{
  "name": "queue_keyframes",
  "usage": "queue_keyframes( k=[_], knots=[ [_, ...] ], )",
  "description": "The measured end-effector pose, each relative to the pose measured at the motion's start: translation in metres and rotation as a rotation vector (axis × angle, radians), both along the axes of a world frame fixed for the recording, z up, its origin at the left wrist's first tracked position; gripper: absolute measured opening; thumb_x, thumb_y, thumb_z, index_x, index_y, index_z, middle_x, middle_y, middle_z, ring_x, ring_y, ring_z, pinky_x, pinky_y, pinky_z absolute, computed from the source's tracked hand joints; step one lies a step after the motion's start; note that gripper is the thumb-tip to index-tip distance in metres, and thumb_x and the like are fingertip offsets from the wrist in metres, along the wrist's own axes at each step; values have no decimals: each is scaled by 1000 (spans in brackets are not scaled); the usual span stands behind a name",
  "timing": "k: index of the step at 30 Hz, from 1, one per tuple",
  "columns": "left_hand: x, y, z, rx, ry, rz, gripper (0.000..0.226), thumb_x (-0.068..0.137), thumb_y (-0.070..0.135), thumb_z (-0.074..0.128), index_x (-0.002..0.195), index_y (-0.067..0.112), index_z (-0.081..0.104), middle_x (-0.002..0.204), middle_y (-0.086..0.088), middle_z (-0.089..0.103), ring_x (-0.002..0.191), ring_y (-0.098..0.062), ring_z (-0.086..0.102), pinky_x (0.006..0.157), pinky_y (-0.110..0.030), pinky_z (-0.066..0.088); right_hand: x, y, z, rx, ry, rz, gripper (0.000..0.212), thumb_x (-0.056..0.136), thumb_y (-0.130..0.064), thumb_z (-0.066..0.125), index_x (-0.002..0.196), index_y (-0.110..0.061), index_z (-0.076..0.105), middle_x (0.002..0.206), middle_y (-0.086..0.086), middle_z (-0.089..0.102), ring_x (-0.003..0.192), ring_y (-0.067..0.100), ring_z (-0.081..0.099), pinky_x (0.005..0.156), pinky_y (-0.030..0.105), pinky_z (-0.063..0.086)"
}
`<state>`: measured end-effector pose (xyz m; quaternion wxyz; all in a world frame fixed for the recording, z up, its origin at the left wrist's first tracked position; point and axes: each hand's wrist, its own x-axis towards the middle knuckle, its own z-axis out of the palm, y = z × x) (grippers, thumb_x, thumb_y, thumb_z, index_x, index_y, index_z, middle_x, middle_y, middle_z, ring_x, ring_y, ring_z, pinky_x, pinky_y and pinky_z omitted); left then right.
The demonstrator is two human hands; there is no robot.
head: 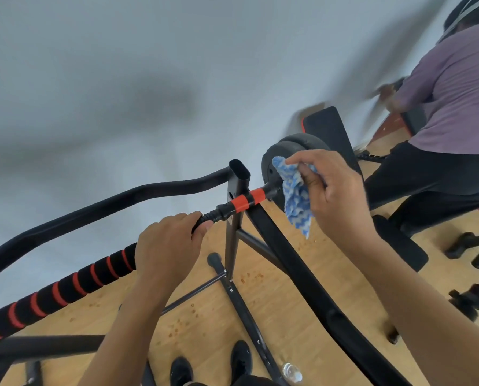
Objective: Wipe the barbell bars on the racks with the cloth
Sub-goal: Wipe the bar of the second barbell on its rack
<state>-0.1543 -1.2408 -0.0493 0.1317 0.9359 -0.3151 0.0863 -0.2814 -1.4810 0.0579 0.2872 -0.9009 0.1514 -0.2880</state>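
A barbell bar point(65, 288) with black foam and red rings runs from lower left up to a black weight plate point(271, 160), resting on a black rack upright point(237, 201). My left hand point(166, 249) grips the bar just left of the rack. An orange sleeve point(246, 200) covers the bar between the rack and the plate. My right hand point(333, 190) pinches a blue-and-white cloth point(295, 190) held against the bar end beside the plate.
Another person in a purple shirt point(455, 87) bends over a black bench point(330, 135) at the right. Dumbbell handles point(472, 296) lie on the wooden floor. A clear bottle point(291, 371) stands by my shoes point(210, 363). A curved black rack bar point(107, 204) runs behind.
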Motion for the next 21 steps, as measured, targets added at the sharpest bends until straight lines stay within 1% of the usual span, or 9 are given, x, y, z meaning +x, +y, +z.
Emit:
queue_keyframes(
  k=[4, 6, 8, 10, 14, 16, 17, 19, 21],
  knots=[
    [-5, 0, -1, -22, -13, -1, 42, 103, 56, 43, 100, 25, 71, 70, 11, 63, 59, -11, 56, 55, -30, 55, 30, 10, -45, -62, 231, 129, 28, 102, -14, 56, 128, -10, 65, 123, 7, 65, 116, 20, 58, 106, 27, 41],
    [-8, 0, -3, -35, -45, -4, 39, 102, 53, 48, 101, 22, 73, 69, 8, 64, 59, -14, 56, 55, -32, 55, 35, 21, -78, -197, 369, 161, 37, 101, -30, 58, 135, -16, 56, 132, 3, 61, 124, 23, 54, 111, 39, 42],
    [-12, -1, -4, -54, -72, 0, 37, 101, 50, 53, 101, 20, 74, 69, 5, 65, 58, -16, 56, 56, -34, 54, 36, 23, -97, -295, 372, 138, 42, 101, -44, 55, 137, -22, 51, 133, -2, 59, 126, 19, 52, 114, 41, 40],
    [-16, -3, -6, -58, -96, 13, 35, 100, 48, 56, 104, 18, 75, 71, 4, 66, 61, -18, 57, 58, -35, 53, 48, 13, -97, -343, 414, 154, 42, 100, -38, 57, 139, -25, 51, 128, -4, 62, 121, 18, 56, 116, 43, 39],
    [-24, -1, -13, -64, -133, 17, 30, 99, 43, 63, 110, 18, 75, 77, 2, 69, 68, -20, 60, 65, -36, 52, 82, 8, -77, -266, 836, 178, 68, 91, -27, 74, 151, -29, 42, 132, 1, 60, 114, 23, 60, 112, 41, 40],
    [-26, 0, -16, -71, -156, 32, 29, 100, 42, 63, 111, 19, 75, 79, 1, 69, 69, -20, 60, 66, -35, 49, 80, 21, -76, -236, 759, 183, 55, 89, -21, 76, 140, -25, 55, 123, 0, 65, 97, 14, 58, 104, 32, 46],
    [-28, 0, -18, -73, -169, 36, 29, 101, 42, 62, 112, 19, 75, 81, 1, 69, 70, -21, 60, 67, -35, 47, 71, 28, -85, -294, 565, 215, 49, 84, -15, 79, 130, -22, 63, 114, -1, 68, 91, 11, 57, 97, 26, 47],
    [-33, -1, -21, -103, -190, 54, 30, 100, 41, 64, 113, 18, 76, 85, 0, 71, 74, -22, 62, 71, -37, 46, 50, 45, -98, -397, 336, 323, 47, 72, -6, 83, 117, -14, 70, 106, -1, 70, 95, 15, 61, 93, 23, 42],
    [-38, -2, -25, -174, -192, 69, 29, 97, 38, 69, 114, 16, 78, 90, -2, 75, 79, -23, 66, 75, -38, 48, 42, 45, -100, -444, 241, 423, 54, 71, -6, 84, 122, -11, 68, 115, 2, 70, 107, 20, 63, 100, 28, 43]
  ],
)
